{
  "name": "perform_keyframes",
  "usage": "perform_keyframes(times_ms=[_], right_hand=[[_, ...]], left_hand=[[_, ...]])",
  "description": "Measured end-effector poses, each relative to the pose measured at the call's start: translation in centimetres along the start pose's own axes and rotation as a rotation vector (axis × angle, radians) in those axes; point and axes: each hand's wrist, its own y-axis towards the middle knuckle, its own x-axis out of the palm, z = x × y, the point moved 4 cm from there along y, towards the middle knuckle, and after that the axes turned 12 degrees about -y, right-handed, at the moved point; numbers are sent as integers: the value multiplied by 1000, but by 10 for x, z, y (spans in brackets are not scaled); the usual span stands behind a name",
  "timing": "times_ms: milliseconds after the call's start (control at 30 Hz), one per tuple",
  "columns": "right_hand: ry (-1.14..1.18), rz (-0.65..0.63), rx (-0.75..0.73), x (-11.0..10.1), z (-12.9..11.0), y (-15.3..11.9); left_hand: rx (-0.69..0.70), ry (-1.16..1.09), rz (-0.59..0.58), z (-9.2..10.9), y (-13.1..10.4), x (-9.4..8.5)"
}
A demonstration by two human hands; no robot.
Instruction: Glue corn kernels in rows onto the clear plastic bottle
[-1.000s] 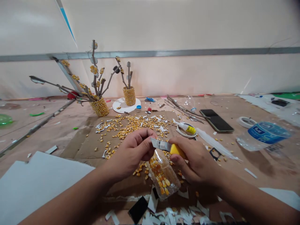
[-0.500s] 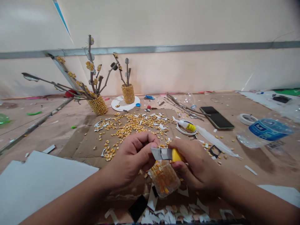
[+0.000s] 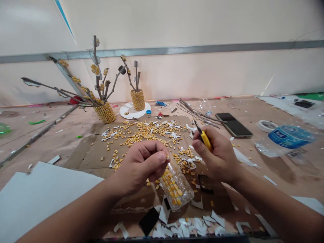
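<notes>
My left hand is closed in a pinch, with a small corn kernel at the tips of its thumb and forefinger. My right hand grips a yellow box cutter, its dark blade pointing up and to the left, apart from the kernel. Just below my left fingers lies a clear plastic container with rows of yellow kernels on its left side. Loose corn kernels and white scraps are scattered on the cardboard beyond my hands.
Two kernel-covered pots hold twigs at the back left. A phone, a roll of white tape and a plastic bottle lie to the right. White paper lies at left, paper scraps along the front.
My right hand has moved away from my left, up and to the right, turning the box cutter blade upward. My left hand stays nearly in place. The container now shows more fully.
</notes>
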Motion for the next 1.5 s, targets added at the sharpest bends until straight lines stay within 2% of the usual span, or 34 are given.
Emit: perform_keyframes(times_ms=[133,333,500,600,667,767,833,867,900,967,1100,1233,1500], right_hand=[[249,-28,-51,7,-19,-9],[365,-54,-281,10,-36,-9],[388,-23,-296,13,-37,-11],[357,-39,-239,9,-39,-10],[315,-142,-118,4,-38,-7],[279,-491,106,-1,-33,-7],[254,-733,154,-3,-31,-12],[236,-810,167,-4,-30,-15],[211,-862,173,-5,-29,-18],[156,-915,162,-5,-29,-21],[77,-959,109,-1,-34,-23],[125,-964,148,3,-37,-22],[153,-934,224,4,-32,-25]], left_hand=[[-63,171,62,-1,0,3],[-142,403,41,2,3,14],[-184,445,45,-1,7,16],[-171,485,55,-2,8,16],[-71,567,93,7,7,10],[131,762,140,33,5,-7],[134,923,41,46,5,-20],[91,990,-31,48,6,-27],[-12,1048,-108,46,7,-34],[-137,1080,-200,39,9,-44],[-222,1083,-219,19,14,-50],[-233,1117,-170,10,16,-51],[-207,1113,-113,14,17,-50]])
